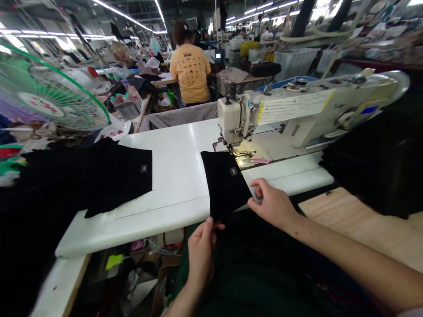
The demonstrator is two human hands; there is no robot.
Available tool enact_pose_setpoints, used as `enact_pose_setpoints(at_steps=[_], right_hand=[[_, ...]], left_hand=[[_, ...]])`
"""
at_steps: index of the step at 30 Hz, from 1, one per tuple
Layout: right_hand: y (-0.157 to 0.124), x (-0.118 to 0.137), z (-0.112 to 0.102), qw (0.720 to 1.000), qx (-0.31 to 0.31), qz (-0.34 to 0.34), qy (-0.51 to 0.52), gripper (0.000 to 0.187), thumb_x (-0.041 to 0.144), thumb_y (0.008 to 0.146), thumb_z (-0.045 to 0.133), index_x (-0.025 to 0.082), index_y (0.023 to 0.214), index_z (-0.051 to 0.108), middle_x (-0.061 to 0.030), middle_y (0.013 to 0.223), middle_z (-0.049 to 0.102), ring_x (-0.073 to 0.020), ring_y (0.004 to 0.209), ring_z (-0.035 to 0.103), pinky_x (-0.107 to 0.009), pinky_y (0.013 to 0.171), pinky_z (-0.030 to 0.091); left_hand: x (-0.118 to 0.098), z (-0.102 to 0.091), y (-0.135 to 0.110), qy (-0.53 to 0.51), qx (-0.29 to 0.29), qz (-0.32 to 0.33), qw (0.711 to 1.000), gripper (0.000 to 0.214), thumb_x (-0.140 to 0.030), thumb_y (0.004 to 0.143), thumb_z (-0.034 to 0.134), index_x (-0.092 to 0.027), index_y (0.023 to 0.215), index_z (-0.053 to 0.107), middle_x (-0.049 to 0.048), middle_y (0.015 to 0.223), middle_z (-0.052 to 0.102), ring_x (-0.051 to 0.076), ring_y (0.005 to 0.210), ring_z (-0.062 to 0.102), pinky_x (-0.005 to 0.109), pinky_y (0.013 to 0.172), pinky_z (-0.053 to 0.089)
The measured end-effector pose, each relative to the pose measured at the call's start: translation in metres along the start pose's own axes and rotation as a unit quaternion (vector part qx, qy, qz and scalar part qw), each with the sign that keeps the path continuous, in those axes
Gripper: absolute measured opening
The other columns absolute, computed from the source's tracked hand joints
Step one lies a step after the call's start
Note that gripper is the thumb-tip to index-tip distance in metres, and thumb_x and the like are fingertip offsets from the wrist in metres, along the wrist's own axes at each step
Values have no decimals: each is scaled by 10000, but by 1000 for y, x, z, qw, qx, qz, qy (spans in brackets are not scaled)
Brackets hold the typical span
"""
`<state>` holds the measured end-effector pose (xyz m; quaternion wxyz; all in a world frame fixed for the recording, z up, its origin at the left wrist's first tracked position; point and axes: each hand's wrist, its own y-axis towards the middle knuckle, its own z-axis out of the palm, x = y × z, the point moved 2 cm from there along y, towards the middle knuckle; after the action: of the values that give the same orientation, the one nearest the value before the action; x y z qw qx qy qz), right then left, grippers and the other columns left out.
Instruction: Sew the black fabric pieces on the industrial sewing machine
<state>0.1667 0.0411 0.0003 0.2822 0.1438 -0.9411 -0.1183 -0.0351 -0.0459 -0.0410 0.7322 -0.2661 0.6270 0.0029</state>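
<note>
A black fabric panel (224,185) with a small dark label (233,171) lies over the front edge of the white sewing table (178,176). Its far edge reaches the needle area of a sewing machine (236,119). My left hand (202,246) pinches the panel's near left corner between thumb and fingers. At the near right corner, my right hand (272,204) has its fingers curled and holds the panel's edge. Pink-handled thread snips (259,161) rest on the machine bed, right of the needle.
Black labelled pieces (122,176) are piled at the left, and more black cloth (373,163) is heaped at the right beside a wooden board (357,215). A green fan (49,97) stands at the far left. A person in a yellow shirt (190,72) sits ahead.
</note>
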Motion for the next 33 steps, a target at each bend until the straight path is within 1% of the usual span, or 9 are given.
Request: enact_pose_setpoints(at_steps=[2, 5, 9, 18, 21, 23, 27, 30, 33], right_hand=[[-4, -7, 3, 981, 108, 128, 93, 99, 278, 823, 554, 203, 759, 569, 31, 567, 580, -131, 470, 513, -257, 477, 380], [-9, -8, 6, 892, 221, 262, 296, 229, 289, 876, 497, 191, 672, 531, 4, 595, 648, -85, 391, 469, -214, 390, 349], [-10, -7, 3, 812, 213, 320, 440, 186, 252, 882, 503, 152, 744, 577, -40, 689, 706, -69, 393, 500, -173, 349, 373], [-7, -12, 10, 819, 198, 318, 435, 260, 257, 940, 501, 146, 719, 581, 2, 539, 644, -54, 340, 468, -144, 304, 337], [-6, -14, 7, 817, 209, 316, 434, 264, 261, 928, 520, 146, 699, 585, 2, 525, 646, -50, 329, 453, -143, 298, 313], [-4, -16, 5, 817, 214, 316, 433, 263, 266, 917, 534, 148, 688, 584, 4, 513, 645, -44, 319, 436, -141, 296, 290], [-1, -18, 5, 814, 228, 314, 432, 256, 281, 904, 540, 155, 684, 578, 12, 482, 627, -43, 304, 420, -142, 291, 256], [1, -18, 6, 815, 237, 310, 428, 248, 282, 904, 518, 160, 694, 570, 25, 460, 604, -47, 294, 408, -148, 292, 246], [3, -16, 6, 824, 243, 298, 416, 250, 274, 905, 484, 162, 698, 566, 20, 469, 601, -55, 299, 410, -162, 301, 253]], left_hand=[[5, 3, -2, -2, 6, -16, 1000, 584, -698, 710, 656, -119, 676, 724, -79, 436, 284, 57, 447, 222, 197, 451, 185], [9, 7, -3, -8, 11, -28, 1000, 586, -702, 691, 670, -118, 677, 721, -85, 441, 278, 51, 443, 213, 191, 441, 177], [11, 8, -2, -14, 6, -30, 999, 581, -697, 676, 688, -117, 677, 718, -88, 437, 277, 48, 436, 212, 188, 430, 170], [10, 1, 4, 33, 5, -3, 999, 547, -673, 725, 644, -138, 637, 715, -80, 401, 298, 67, 411, 253, 217, 473, 306], [-5, -11, 8, 138, -16, 77, 987, 511, -615, 765, 637, -163, 525, 648, -22, 440, 454, 104, 446, 382, 247, 513, 354], [-24, -14, 8, 249, -43, 218, 943, 468, -518, 822, 630, -181, 500, 587, -7, 494, 499, 123, 488, 436, 257, 532, 360], [-54, 18, -2, 423, 17, 505, 752, 131, -308, 877, 640, -187, 844, 676, 17, 734, 620, 162, 675, 564, 284, 658, 432], [-58, 57, -3, 528, 62, 568, 628, 260, -227, 844, 681, -185, 1097, 644, 69, 983, 670, 226, 866, 596, 339, 736, 449], [-53, 81, 5, 596, 73, 571, 559, 113, -165, 846, 662, -193, 954, 647, 51, 939, 661, 223, 812, 571, 349, 681, 415]])
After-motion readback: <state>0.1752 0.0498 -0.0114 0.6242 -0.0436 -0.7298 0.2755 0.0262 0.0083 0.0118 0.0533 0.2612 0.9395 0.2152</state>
